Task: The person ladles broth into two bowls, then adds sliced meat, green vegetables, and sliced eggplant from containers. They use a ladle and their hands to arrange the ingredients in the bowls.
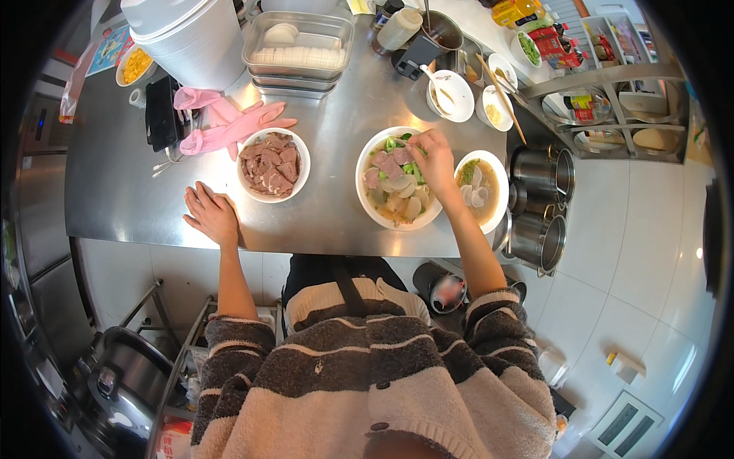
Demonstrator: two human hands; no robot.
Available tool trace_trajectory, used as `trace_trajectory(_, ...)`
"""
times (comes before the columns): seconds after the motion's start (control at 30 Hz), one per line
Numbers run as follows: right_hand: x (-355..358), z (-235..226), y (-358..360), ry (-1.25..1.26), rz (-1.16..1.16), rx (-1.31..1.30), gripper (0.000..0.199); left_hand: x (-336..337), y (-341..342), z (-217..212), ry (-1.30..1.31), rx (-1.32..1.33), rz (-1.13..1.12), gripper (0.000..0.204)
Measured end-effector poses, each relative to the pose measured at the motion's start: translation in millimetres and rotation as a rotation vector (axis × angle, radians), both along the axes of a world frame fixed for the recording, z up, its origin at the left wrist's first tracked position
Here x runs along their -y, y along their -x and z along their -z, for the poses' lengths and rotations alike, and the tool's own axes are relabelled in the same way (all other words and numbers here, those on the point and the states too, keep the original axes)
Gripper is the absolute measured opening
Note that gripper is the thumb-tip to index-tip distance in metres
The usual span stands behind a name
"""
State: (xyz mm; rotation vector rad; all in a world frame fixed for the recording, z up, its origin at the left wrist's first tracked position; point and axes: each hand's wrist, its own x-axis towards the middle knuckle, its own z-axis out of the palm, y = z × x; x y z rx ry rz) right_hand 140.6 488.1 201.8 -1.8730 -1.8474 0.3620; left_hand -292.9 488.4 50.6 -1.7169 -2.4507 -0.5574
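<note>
Top view of a steel counter (336, 222) during the garnishing of a soup bowl. The right hand (433, 159) hangs over the large white bowl (365, 200), its fingertips drawn together in a pinch just above the sliced meat, pale slices and greens in the broth; whether anything lies between the fingertips cannot be told. The left hand (211, 214) rests flat on the counter, fingers spread and holding nothing, just below and left of a smaller bowl of sliced meat (274, 164). Beyond that bowl lie pink rubber gloves (229, 122). Just right of the pinching fingers stands a second, smaller soup bowl (483, 187).

Judged step: topping is being dropped into the large bowl. The next move probably calls for opening the fingers low over the broth without dipping them, then reaching for more topping.

The hand covers the large bowl's upper right rim. The condiment dishes (474, 96) farther beyond the fingers are too small to identify, and the lens bends the counter's edges.
</note>
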Motion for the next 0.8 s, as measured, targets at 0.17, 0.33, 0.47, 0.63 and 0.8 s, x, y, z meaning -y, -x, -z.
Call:
trace_trajectory(0.17, 20, 1, -6, 0.046, -0.227, 0.211, 0.012, 0, 0, 2, -0.011, 0.008, 0.000, 0.047)
trace_trajectory(0.33, 25, -16, 4, 0.070, -0.048, 0.166, 0.020, 0, 0, 3, 0.018, -0.019, -0.022, 0.048)
trace_trajectory(0.47, 7, -31, 40, -0.007, -0.143, 0.336, 0.019, 0, 1, 2, 0.011, 0.025, -0.019, 0.050)
trace_trajectory(0.63, -34, -6, 128, 0.014, -0.375, 0.077, 0.021, 0, 2, -3, 0.025, 0.038, -0.020, 0.051)
trace_trajectory(0.8, -58, 31, 197, 0.059, -0.433, 0.125, 0.028, -1, 1, -8, 0.033, 0.066, -0.024, 0.051)
